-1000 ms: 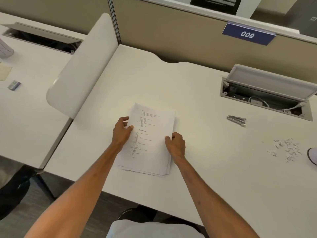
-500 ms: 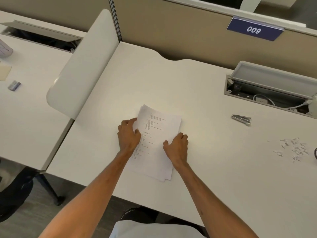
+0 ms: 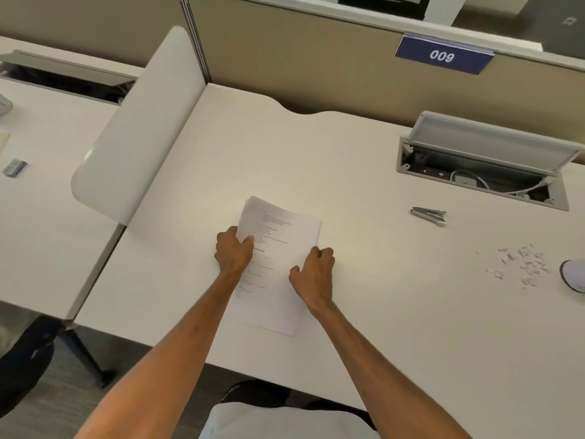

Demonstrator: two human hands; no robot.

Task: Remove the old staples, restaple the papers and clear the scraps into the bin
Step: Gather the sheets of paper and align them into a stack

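Note:
A stack of printed white papers [image 3: 281, 229] lies on the white desk [image 3: 364, 327], its far end lifted a little. My left hand [image 3: 232, 251] grips the stack's left edge, thumb on top. My right hand [image 3: 313, 274] rests on the right side of the top sheet with its fingers curled under at the right edge. A small metal stapler [image 3: 429, 214] lies to the right, apart from both hands. Farther right sits a scatter of small white paper scraps [image 3: 522, 264].
An open cable hatch [image 3: 481, 172] with a raised lid is set into the desk at the back right. A round white object [image 3: 574, 275] is cut off at the right edge. A white divider panel [image 3: 133, 137] stands left. A tan partition runs behind.
Both hands have slid along the stack's sides. The papers have turned a little and squared up, and their far end has risen slightly. The view has shifted a little.

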